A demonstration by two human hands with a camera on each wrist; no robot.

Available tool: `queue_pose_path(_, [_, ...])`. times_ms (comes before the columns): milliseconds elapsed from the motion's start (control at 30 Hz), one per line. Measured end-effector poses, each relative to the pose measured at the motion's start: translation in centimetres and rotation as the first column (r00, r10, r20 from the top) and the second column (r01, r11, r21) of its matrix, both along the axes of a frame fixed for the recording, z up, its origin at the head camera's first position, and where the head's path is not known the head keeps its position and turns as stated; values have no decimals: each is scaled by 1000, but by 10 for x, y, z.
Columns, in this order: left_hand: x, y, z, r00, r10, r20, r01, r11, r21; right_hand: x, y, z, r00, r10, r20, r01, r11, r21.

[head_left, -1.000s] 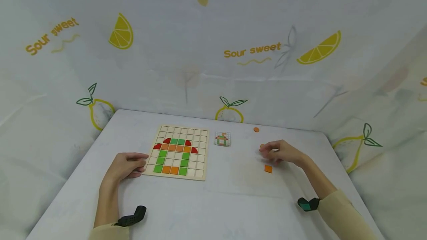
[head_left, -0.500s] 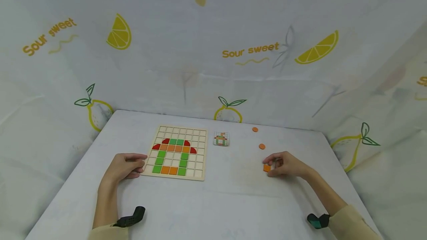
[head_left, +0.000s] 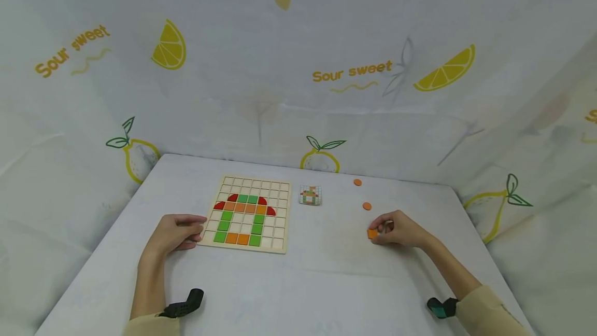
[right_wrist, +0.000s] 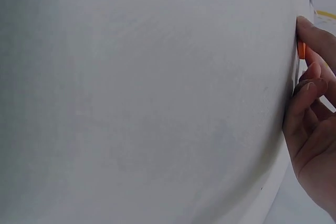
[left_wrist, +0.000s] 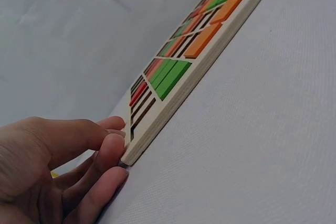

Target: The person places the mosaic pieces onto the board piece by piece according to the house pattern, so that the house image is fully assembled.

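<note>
A wooden grid board (head_left: 275, 232) lies on the left of the table, with green, orange and red tiles set in several of its squares. My left hand (head_left: 176, 232) holds the board's left edge near its front corner; in the left wrist view its curled fingers (left_wrist: 110, 150) meet that corner. To the right, my right hand (head_left: 401, 229) pinches an orange square tile (head_left: 371, 234) between thumb and fingers, low at the tabletop. The right wrist view shows only an orange sliver of this tile (right_wrist: 301, 50), the rest covered by the fingers.
A small pattern card (head_left: 310, 195) lies just right of the board. Two orange round tiles, one nearer (head_left: 367, 206) and one farther back (head_left: 357, 182), rest beyond my right hand. A white lemon-print cloth (head_left: 261, 118) hangs behind the table.
My right hand has moved toward me from the nearer round tile to the orange square tile and now pinches it, shifting it slightly left. The left hand stays at the board.
</note>
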State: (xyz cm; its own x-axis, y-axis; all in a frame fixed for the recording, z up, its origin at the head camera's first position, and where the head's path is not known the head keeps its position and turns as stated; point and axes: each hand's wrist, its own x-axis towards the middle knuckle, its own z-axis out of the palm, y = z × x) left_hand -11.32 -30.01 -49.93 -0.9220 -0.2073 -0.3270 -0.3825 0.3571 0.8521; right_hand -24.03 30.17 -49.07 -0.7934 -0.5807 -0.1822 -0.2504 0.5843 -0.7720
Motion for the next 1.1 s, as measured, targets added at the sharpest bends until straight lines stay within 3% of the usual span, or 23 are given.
queue_pose_path(233, [2, -2, 0, 1000, -1, -3, 1, 1000, 4, -6, -20, 5, 999, 23, -42, -22, 1000, 17])
queue_pose_path(567, [1, 1, -1, 1000, 9, -5, -9, 1000, 3, -36, -111, 35, 994, 74, -75, -75, 997, -12])
queue_pose_path(800, [-2, 0, -3, 1000, 0, -21, 1, 1000, 22, -58, -179, 33, 988, 105, -112, -109, 994, -31])
queue_pose_path(967, [-2, -1, -4, 1000, 0, -24, 1, 1000, 29, -64, -227, 33, 983, 112, -145, -114, 994, -6])
queue_pose_path(1100, [0, -2, -3, 1000, 3, -26, -2, 1000, 28, -63, -263, 29, 989, 87, -116, -90, 996, -16])
